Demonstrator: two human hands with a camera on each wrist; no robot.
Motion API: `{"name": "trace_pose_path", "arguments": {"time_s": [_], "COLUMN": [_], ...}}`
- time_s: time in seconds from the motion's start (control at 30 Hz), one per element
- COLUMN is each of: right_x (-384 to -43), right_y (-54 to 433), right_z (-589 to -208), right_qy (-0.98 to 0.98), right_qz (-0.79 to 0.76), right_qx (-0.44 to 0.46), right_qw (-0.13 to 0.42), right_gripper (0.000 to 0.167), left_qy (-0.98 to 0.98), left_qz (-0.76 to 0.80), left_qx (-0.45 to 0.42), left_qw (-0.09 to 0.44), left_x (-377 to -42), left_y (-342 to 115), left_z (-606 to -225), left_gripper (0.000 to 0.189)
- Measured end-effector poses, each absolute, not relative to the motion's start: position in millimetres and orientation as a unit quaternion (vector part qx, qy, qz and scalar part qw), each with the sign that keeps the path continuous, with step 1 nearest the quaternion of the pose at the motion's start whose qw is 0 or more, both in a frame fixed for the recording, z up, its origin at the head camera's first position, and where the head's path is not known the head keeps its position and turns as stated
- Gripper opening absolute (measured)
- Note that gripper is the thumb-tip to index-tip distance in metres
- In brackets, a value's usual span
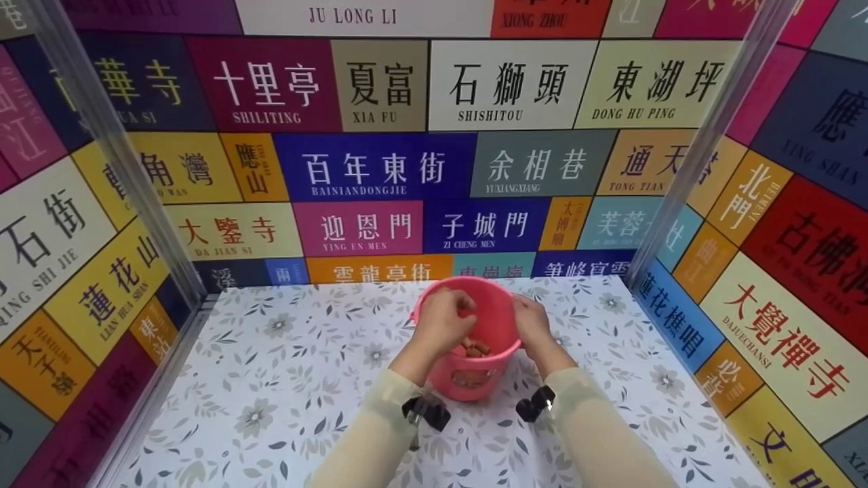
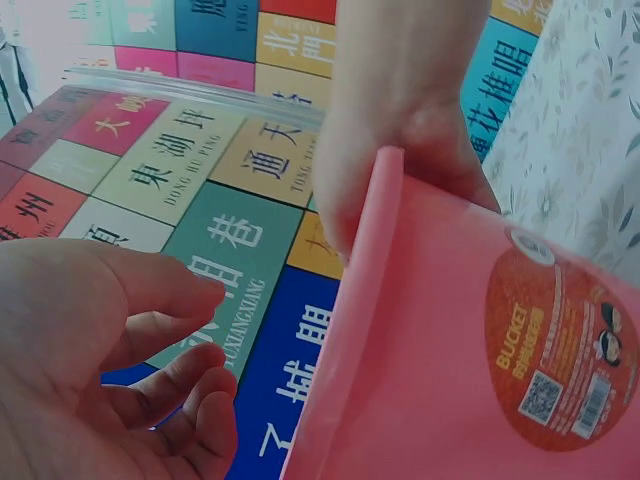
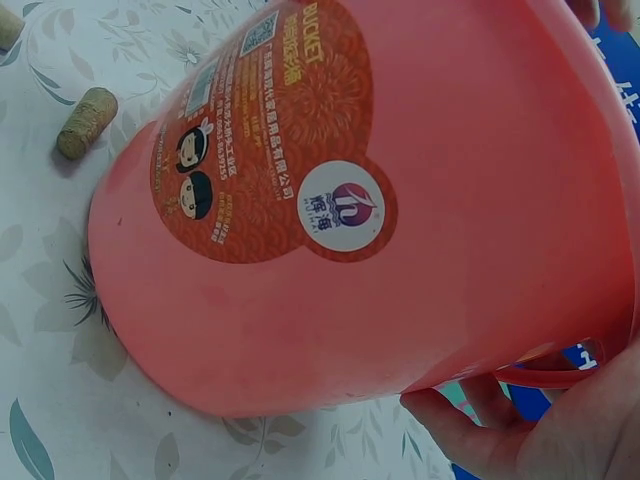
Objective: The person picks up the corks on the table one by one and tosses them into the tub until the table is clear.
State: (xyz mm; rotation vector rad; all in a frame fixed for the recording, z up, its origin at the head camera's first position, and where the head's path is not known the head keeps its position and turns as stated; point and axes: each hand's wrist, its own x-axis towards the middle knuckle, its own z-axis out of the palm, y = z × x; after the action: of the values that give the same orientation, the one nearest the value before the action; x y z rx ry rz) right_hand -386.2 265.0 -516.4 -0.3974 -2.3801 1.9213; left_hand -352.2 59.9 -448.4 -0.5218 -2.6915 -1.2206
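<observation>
A pink plastic bucket (image 1: 500, 308) stands upright on the table, its orange label (image 2: 560, 350) facing the person. Over its mouth hovers my left hand (image 1: 444, 317); in the left wrist view its fingers (image 2: 205, 420) curve loosely around nothing, apart from the rim. My right hand (image 1: 534, 324) grips the bucket's right side at the rim, thumb and fingers (image 3: 450, 425) around it beside the handle (image 3: 550, 377). Several brown cork-like pieces (image 1: 476, 348) lie inside the bucket, partly hidden by the left hand and the front wall.
In the right wrist view a cork (image 3: 87, 124) lies on the floral tablecloth (image 1: 258, 352) near the bucket, with part of another cork (image 3: 8, 28) at the frame's corner. Colourful printed wall panels (image 1: 373, 166) enclose the table at the back and both sides.
</observation>
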Motion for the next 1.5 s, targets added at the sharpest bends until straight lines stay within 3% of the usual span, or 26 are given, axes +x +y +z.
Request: {"name": "trace_pose_path", "arguments": {"time_s": [0.23,0.67,1.2,1.5], "right_x": [-386,-385,-385,-385], "right_y": [265,263,263,265], "right_z": [-514,-512,-514,-513], "right_qy": [-0.779,-0.773,-0.770,-0.774], "right_qz": [0.612,0.620,0.625,0.618], "right_qx": [-0.130,-0.132,-0.126,-0.130], "right_qw": [0.032,0.024,0.027,0.033], "right_gripper": [0.046,0.046,0.047,0.046], "left_qy": [-0.880,-0.863,-0.871,-0.884], "left_qz": [-0.439,-0.469,-0.421,-0.391], "left_qx": [-0.173,-0.174,-0.223,-0.235], "left_qw": [0.053,0.070,0.123,0.100], "left_x": [-335,-315,-294,-282], "left_y": [49,21,3,-1], "left_z": [-445,-457,-471,-487], "left_gripper": [0.012,0.011,0.009,0.016]}}
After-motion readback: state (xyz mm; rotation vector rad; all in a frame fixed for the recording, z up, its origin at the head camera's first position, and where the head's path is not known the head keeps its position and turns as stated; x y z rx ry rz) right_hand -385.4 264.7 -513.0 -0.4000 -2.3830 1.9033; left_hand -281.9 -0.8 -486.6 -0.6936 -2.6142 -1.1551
